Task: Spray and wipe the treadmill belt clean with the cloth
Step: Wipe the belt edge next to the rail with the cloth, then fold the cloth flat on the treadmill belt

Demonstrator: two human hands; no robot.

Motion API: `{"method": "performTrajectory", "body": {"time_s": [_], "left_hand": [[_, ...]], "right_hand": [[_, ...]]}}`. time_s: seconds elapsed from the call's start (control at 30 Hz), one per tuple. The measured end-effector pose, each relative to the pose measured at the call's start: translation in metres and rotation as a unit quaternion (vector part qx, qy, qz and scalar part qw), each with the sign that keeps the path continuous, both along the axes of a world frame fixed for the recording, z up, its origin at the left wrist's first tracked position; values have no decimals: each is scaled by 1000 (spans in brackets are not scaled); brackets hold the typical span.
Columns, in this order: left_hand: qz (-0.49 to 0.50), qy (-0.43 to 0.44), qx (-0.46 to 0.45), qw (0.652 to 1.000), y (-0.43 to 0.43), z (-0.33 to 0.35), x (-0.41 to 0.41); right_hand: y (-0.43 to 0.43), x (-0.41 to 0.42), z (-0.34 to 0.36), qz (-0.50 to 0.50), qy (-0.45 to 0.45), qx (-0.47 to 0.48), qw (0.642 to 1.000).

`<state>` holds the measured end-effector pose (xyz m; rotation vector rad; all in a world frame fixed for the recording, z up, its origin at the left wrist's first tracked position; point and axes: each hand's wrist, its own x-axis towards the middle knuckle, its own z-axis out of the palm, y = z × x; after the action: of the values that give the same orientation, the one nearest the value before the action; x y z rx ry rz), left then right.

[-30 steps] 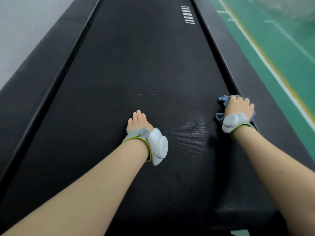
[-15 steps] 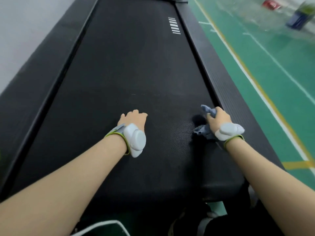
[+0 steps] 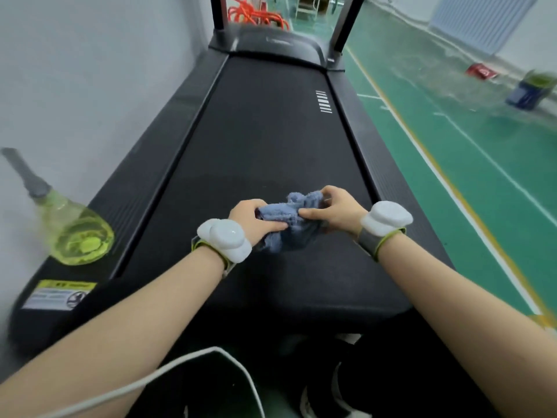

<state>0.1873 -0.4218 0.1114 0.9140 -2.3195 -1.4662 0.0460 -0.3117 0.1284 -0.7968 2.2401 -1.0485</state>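
Note:
The black treadmill belt (image 3: 265, 140) runs away from me, with white stripes near its far right. A crumpled blue-grey cloth (image 3: 289, 218) is bunched above the belt's near end. My left hand (image 3: 253, 220) grips the cloth's left side, fingers and thumb curled into it. My right hand (image 3: 334, 209) pinches its right side, thumb on top. A spray bottle (image 3: 72, 227) with yellow-green liquid and a grey nozzle stands on the treadmill's left side rail, apart from both hands.
A white wall runs along the left. Green floor (image 3: 452, 146) with white and yellow lines lies to the right, with a red object and a blue container far off. Treadmill uprights (image 3: 346, 22) rise at the far end. A white cable (image 3: 180, 363) crosses my lap.
My right hand lifted the cloth from the belt's right edge toward the middle. My left hand left the belt and took hold of the cloth. The view pulled back, showing the spray bottle.

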Motion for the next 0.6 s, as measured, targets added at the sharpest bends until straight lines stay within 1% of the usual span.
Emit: {"method": "performTrajectory", "body": {"time_s": [0.1,0.2,0.23,0.27,0.33,0.37,0.4,0.43,0.47,0.53,0.6], "left_hand": [[9,53,18,998,-7,29,16],[13,84,20,996,-8,61,26],[22,86,25,996,-7,70,29],[33,85,40,995,-5,80,32],[54,86,102,990,-2,93,29],[63,92,136,984,1,97,29],[61,98,164,980,7,102,30],[56,102,184,976,13,106,31],[52,102,196,974,15,108,30],[40,95,201,974,26,109,32],[44,73,182,980,29,105,34]], "right_hand": [[7,9,22,-13,42,-37,998],[10,15,43,-24,46,-89,995],[11,18,49,-31,47,-89,994],[13,22,55,-37,60,-84,994],[14,30,66,-44,131,-63,988],[14,38,72,-40,168,-69,982],[15,47,77,-25,179,-88,979],[16,55,82,-3,159,-108,981],[14,61,84,25,119,-116,986],[16,77,85,74,54,-92,992],[14,82,77,64,32,-78,994]]}}
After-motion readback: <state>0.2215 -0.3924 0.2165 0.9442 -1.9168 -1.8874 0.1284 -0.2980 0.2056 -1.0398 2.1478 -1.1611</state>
